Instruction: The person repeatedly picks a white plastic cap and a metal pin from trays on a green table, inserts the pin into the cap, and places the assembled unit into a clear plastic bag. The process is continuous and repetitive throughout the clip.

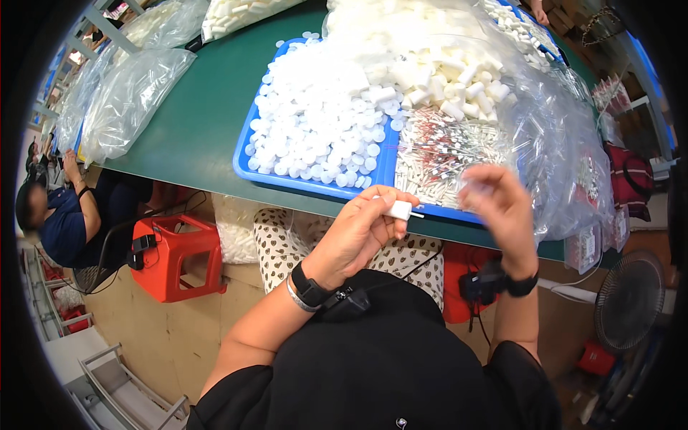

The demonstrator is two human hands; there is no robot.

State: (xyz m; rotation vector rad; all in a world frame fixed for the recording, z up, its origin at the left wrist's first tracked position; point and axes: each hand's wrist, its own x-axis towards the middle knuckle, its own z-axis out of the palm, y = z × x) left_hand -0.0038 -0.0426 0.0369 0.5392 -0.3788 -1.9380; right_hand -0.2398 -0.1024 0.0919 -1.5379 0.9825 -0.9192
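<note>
My left hand (362, 233) is closed on a small white plastic piece (400, 209), pinched between thumb and fingers. A thin white pin sticks out of the piece's right end. My right hand (498, 204) is raised at the near right edge of a blue tray (247, 172), its fingers smeared by motion, so any grip is hidden. Below and behind that hand lie many small white pins mixed with thin red-and-dark pieces (441, 143). The tray's left part is heaped with white translucent round caps (308, 136). Cream-white cylinders (459, 86) are piled behind the pins.
Clear plastic bags (552, 150) cover the table's right side, and another bag (136, 100) lies on the green tabletop (193, 129) at left. A red stool (179, 261) and a seated person (68, 222) are at left. A fan (631, 297) stands at right.
</note>
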